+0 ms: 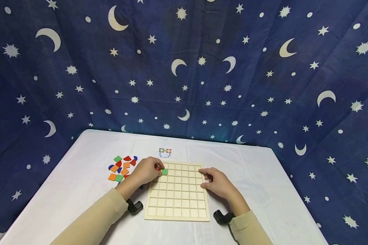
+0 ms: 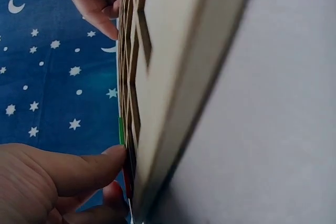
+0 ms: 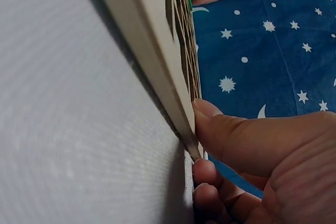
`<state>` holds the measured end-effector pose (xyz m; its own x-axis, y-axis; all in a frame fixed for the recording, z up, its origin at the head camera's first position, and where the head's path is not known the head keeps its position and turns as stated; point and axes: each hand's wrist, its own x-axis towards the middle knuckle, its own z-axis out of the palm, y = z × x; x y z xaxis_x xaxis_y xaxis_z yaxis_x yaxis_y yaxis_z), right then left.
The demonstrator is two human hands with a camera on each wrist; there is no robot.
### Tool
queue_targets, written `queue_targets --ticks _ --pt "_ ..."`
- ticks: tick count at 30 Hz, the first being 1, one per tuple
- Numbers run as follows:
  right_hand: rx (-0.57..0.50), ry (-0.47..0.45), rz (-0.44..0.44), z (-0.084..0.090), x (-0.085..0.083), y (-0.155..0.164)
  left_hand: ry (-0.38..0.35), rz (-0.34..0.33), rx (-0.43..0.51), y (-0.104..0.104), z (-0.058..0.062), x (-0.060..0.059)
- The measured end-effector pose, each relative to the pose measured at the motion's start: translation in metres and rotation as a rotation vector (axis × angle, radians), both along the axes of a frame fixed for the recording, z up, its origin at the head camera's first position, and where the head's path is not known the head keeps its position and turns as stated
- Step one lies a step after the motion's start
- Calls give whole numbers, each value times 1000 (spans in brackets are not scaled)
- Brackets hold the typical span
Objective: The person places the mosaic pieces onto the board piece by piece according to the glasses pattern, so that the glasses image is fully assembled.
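The left hand (image 1: 147,170) reached in from the near left, bent over the far left part of a pale wooden gridded board (image 1: 177,218), fingers curled. Its thumb and forefinger pinched a small, flat red piece (image 1: 159,169) at the board's far left; the fingertips covered much of it, and its outline could not be determined. A flat green square tile (image 1: 164,172) lay on the grid immediately right of the red piece. The right hand (image 1: 217,182) came from the near right, thumb and forefinger spread apart at the board's right rim, towards the far corner.

The head view alone showed a small printed card (image 1: 165,151) beyond the board's far edge and loose flat pieces in red, orange, green and blue (image 1: 126,165) to the left. The left wrist view showed the board's side face, with the red piece and green tile nearly edge-on. The right wrist view showed the right thumb on the rim and other fingertips beside the edge, close to the white tablecloth (image 1: 263,183).
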<state>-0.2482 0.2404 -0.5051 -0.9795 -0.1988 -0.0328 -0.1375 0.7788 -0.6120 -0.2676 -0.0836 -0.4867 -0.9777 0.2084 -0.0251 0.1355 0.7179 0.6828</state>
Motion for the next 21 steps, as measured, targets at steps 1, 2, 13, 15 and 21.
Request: queue_targets --ticks 1,2,13,15,21 --pt "0 -1 0 0 0 0 0 2 -7 0 0 0" --pt "1 -2 2 0 0 0 0 4 -12 1 0 0" --pt "4 10 7 -2 -1 0 -29 36 4 -22 3 3" --pt "9 13 8 -2 -1 -1 -38 44 8 -35 6 5" --pt "9 16 7 -2 -1 -1 -55 83 19 -74 11 7"
